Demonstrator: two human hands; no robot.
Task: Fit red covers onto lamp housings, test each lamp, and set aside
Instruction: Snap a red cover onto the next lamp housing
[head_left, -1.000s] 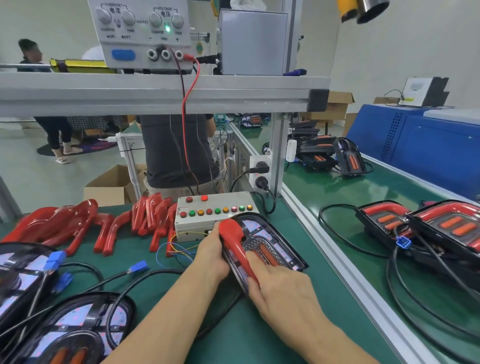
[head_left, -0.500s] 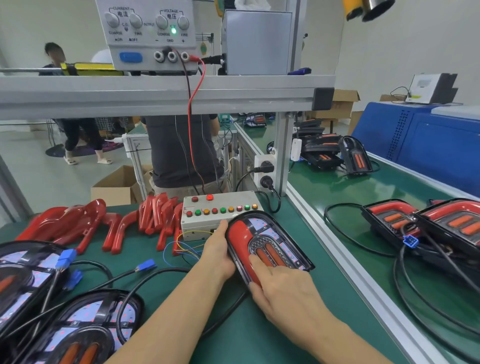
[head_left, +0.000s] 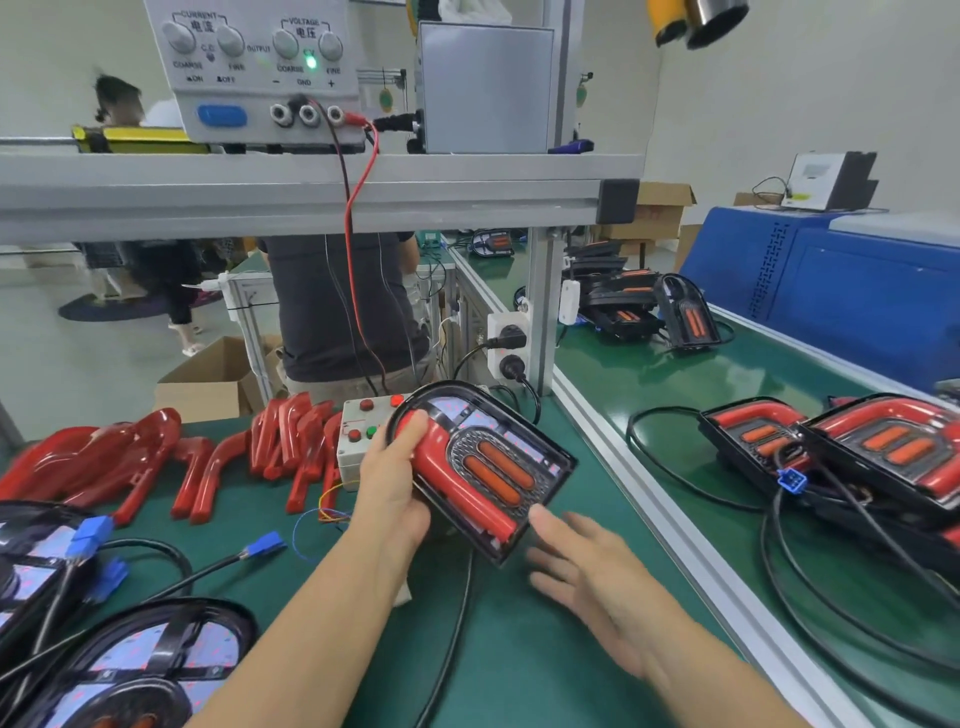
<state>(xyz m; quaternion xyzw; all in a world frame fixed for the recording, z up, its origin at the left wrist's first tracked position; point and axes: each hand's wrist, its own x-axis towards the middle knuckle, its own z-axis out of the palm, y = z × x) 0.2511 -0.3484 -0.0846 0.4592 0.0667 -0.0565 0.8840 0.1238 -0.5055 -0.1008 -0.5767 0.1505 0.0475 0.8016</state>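
My left hand (head_left: 395, 488) grips the lamp housing (head_left: 493, 467), tilted at frame centre with its red cover (head_left: 457, 483) seated, while my right hand (head_left: 587, 566) hovers open beside it; one-handed, it could slip onto the bench (head_left: 519, 649).

Single head-worn view, forward and down, close over green workbench (head_left: 519, 649)

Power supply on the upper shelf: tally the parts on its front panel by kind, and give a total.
Front panel of the white bench power supply:
Round grey knobs: 4
Round terminal sockets: 3
Blue oval switch: 1
Lit green indicator light: 1
Total: 9
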